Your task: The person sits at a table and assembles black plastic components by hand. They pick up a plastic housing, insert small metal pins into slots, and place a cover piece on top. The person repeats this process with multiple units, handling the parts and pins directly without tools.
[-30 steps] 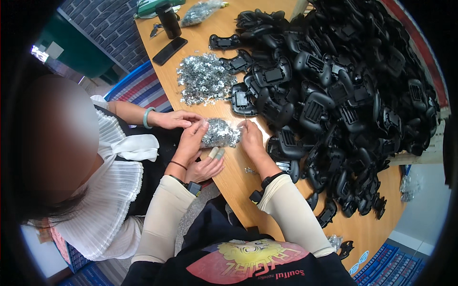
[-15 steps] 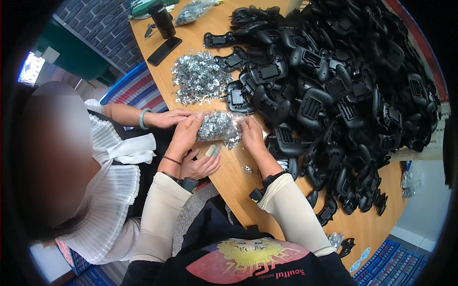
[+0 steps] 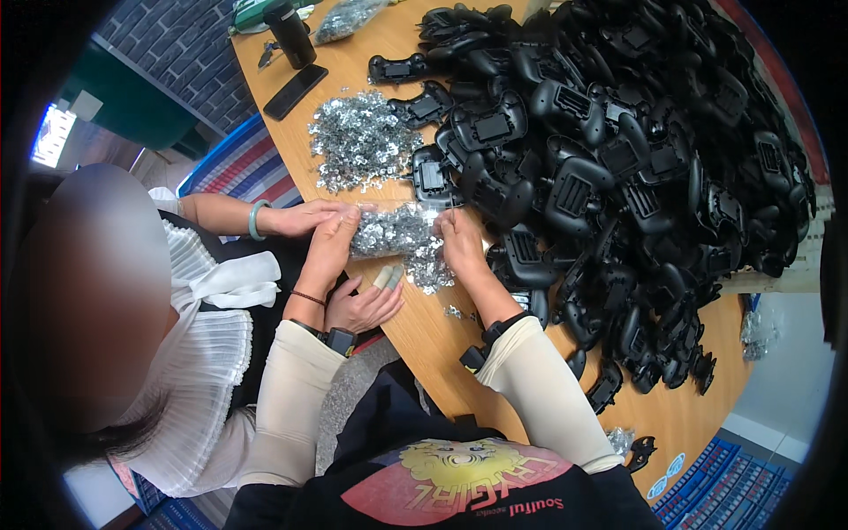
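A clear plastic bag (image 3: 387,231) full of small silvery metal clips lies between my hands over the table's near-left part. My left hand (image 3: 330,247) is closed on its left end. The fingers of my right hand (image 3: 462,244) pinch the plastic at the right, by the bag's mouth. Loose metal clips (image 3: 430,271) have poured out into a small heap under that end. Just beyond the bag, a larger pile of the same clips (image 3: 360,141) is spread on the wood. A black controller shell (image 3: 431,177) lies close to my right fingertips.
A big heap of black controller shells (image 3: 574,190) covers the right side of the wooden table (image 3: 424,353). At left sits a co-worker, whose hands (image 3: 364,305) rest near my left wrist. A phone (image 3: 294,92), a black cup (image 3: 290,35) and another filled bag (image 3: 349,19) stand farther back.
More clips have come out of the bag's right end, and the heap there has grown. Both my hands and the bag have shifted slightly left in view.
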Demonstrator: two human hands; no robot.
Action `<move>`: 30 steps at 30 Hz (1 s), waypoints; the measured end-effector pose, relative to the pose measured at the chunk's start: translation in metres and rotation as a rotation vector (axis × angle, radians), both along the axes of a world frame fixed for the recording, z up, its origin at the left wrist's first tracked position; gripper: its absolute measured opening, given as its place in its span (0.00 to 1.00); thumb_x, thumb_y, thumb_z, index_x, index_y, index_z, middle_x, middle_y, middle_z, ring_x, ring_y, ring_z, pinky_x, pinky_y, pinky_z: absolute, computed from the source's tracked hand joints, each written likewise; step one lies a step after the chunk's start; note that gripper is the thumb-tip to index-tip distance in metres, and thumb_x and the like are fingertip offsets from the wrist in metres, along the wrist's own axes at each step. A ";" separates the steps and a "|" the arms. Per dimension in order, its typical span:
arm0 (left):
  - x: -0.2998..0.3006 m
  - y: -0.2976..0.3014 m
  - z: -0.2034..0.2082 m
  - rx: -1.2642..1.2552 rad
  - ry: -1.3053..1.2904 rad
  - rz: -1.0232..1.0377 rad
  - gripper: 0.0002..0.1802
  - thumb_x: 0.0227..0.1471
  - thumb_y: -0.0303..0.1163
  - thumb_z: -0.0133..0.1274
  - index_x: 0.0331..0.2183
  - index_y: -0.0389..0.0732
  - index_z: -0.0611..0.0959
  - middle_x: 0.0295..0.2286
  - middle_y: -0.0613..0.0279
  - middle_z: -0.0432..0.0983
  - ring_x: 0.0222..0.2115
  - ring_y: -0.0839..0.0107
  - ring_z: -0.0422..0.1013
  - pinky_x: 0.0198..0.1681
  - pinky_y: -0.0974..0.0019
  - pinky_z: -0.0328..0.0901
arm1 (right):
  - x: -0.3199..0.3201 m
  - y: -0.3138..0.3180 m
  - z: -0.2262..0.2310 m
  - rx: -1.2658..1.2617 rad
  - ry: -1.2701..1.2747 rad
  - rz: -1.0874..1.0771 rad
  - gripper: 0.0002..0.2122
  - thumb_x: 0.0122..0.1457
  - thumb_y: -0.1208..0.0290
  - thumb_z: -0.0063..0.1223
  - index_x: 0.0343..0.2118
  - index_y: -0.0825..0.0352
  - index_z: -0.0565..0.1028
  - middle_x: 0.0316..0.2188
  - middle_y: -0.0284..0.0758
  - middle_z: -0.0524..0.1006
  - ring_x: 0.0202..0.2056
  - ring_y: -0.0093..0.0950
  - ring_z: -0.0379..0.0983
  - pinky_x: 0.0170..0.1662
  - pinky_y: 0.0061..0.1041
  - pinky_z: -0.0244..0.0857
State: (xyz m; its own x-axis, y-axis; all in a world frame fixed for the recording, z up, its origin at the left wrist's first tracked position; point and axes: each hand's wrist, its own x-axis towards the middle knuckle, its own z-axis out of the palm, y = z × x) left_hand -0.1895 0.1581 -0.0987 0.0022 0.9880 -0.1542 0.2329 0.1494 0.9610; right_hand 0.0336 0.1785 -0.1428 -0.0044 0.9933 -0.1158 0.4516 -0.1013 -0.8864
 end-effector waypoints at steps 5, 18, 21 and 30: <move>0.001 0.003 -0.010 -0.027 -0.135 0.040 0.16 0.59 0.35 0.41 0.38 0.33 0.78 0.33 0.67 0.74 0.35 0.78 0.67 0.39 0.74 0.63 | 0.004 0.005 -0.004 0.035 -0.057 -0.003 0.07 0.59 0.76 0.39 0.34 0.72 0.70 0.27 0.38 0.75 0.30 0.27 0.73 0.35 0.25 0.66; -0.015 -0.006 -0.017 -0.045 -0.362 0.172 0.19 0.59 0.38 0.41 0.42 0.33 0.75 0.37 0.62 0.74 0.39 0.73 0.68 0.44 0.69 0.63 | -0.004 0.009 0.040 0.045 -0.094 0.124 0.06 0.57 0.74 0.40 0.31 0.69 0.70 0.26 0.46 0.75 0.32 0.45 0.72 0.35 0.38 0.63; -0.016 -0.008 -0.017 -0.104 -0.559 0.191 0.20 0.59 0.39 0.41 0.43 0.33 0.74 0.38 0.61 0.74 0.40 0.72 0.68 0.45 0.68 0.63 | -0.005 0.011 0.036 0.038 -0.106 0.161 0.07 0.58 0.74 0.40 0.31 0.70 0.71 0.25 0.43 0.76 0.30 0.39 0.73 0.33 0.34 0.64; -0.020 -0.013 -0.040 -0.290 -0.955 0.199 0.25 0.59 0.44 0.37 0.48 0.34 0.69 0.44 0.57 0.70 0.45 0.67 0.67 0.49 0.62 0.63 | -0.020 0.015 0.074 0.173 -0.212 0.298 0.06 0.54 0.75 0.43 0.29 0.69 0.72 0.25 0.47 0.75 0.31 0.47 0.71 0.34 0.41 0.63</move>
State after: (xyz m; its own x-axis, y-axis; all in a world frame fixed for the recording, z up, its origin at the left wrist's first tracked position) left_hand -0.2099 0.1447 -0.1384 0.0896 0.9087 -0.4078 -0.6672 0.3587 0.6528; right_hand 0.0137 0.1931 -0.0687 -0.2894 0.9569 0.0237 0.6130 0.2043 -0.7632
